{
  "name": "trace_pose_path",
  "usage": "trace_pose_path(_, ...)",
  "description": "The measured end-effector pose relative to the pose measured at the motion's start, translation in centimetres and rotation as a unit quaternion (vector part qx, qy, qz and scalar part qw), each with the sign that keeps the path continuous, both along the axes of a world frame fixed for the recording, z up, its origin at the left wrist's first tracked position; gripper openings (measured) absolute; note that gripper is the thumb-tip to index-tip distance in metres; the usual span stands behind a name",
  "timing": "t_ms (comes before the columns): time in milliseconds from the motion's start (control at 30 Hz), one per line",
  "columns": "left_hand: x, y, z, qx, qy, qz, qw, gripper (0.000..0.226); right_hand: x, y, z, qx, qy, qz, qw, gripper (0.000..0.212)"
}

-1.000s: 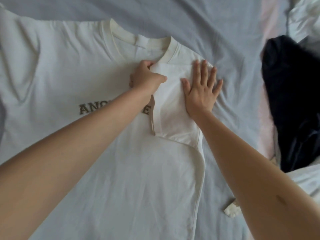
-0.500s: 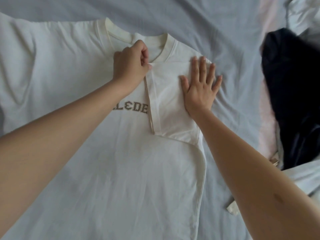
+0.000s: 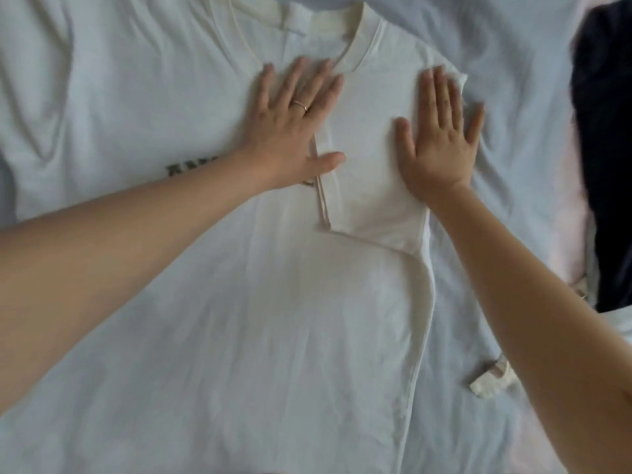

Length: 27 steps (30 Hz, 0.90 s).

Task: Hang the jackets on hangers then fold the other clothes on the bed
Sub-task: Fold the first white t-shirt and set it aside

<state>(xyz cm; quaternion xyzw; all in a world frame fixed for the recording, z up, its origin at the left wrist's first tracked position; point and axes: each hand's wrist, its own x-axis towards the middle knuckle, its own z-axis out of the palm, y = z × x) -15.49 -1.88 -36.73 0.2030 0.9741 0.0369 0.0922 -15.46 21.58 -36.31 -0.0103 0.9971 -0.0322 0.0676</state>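
Note:
A white T-shirt point(image 3: 273, 319) with dark lettering lies spread face up on the bed, collar at the top. Its right sleeve point(image 3: 369, 200) is folded inward over the chest. My left hand point(image 3: 294, 128) lies flat with straight fingers on the chest just below the collar, its thumb on the folded sleeve's edge. My right hand point(image 3: 441, 138) presses flat on the folded sleeve near the shoulder. My left forearm covers most of the lettering.
A dark navy garment point(image 3: 602, 148) lies crumpled at the right edge. The pale blue-grey bedsheet point(image 3: 513, 97) shows around the shirt. A small cream strap end point(image 3: 489, 379) sticks out by my right forearm.
My left hand has let go of the sleeve fold it pinched and now lies flat on the shirt. The right hand stays flat on the sleeve. The view has moved closer.

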Motion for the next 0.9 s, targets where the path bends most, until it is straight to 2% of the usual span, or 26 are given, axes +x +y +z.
trace_pose_path(100,1.3,1.0,1.5,0.015,-0.019,0.033,0.999,0.096,0.6,-2.3,1.3,0.014,0.022,-0.042,0.999,0.065)
trace_pose_path(167,3.9,1.1,1.6,0.023,0.011,-0.042,0.999,0.095,3.6,-3.9,2.2,-0.005,0.034,-0.016,0.999,0.062)
trace_pose_path(233,7.4,0.1,0.9,0.027,0.043,-0.134,0.990,0.080,8.0,-4.4,2.2,-0.012,-0.022,0.036,0.999,0.058)
trace_pose_path(300,10.1,-1.6,0.0,0.009,0.030,-0.156,0.987,0.073,11.7,-3.6,1.8,0.004,-0.096,0.002,0.995,0.058)
trace_pose_path(367,11.9,-3.4,-0.1,-0.004,0.010,-0.140,0.990,0.072,14.1,-3.1,1.6,0.020,-0.131,-0.087,0.987,0.059)
trace_pose_path(433,13.1,-5.1,0.7,0.025,-0.001,-0.104,0.994,0.069,15.4,-3.9,2.3,0.038,-0.127,-0.156,0.979,0.063)
trace_pose_path(500,13.8,-7.3,1.7,0.096,-0.004,-0.004,0.995,0.065,15.7,-5.6,3.3,0.021,-0.091,-0.163,0.982,0.067)
trace_pose_path(533,14.0,-10.1,2.6,0.127,0.008,0.076,0.989,0.063,15.0,-8.0,3.6,-0.008,-0.061,-0.130,0.990,0.068)
trace_pose_path(600,13.8,-14.1,3.6,0.193,0.032,0.237,0.952,0.060,13.5,-10.9,4.1,-0.068,-0.016,-0.063,0.996,0.071)
trace_pose_path(667,14.0,-20.2,4.5,0.245,0.072,0.414,0.874,0.057,11.1,-16.5,4.0,-0.133,0.010,0.012,0.991,0.069)
trace_pose_path(733,13.8,-24.6,4.7,0.293,0.076,0.546,0.781,0.054,8.9,-21.5,4.4,-0.164,-0.006,0.068,0.984,0.074)
trace_pose_path(767,13.4,-26.4,4.7,0.326,0.061,0.585,0.740,0.050,8.0,-23.8,4.4,-0.178,-0.036,0.101,0.978,0.083)
trace_pose_path(800,12.7,-27.7,4.5,0.359,0.033,0.601,0.714,0.045,7.0,-26.0,4.4,-0.196,-0.083,0.131,0.968,0.094)
trace_pose_path(900,9.6,-29.9,4.2,0.419,-0.027,0.577,0.701,0.046,5.0,-30.5,3.9,-0.190,-0.217,0.182,0.940,0.125)
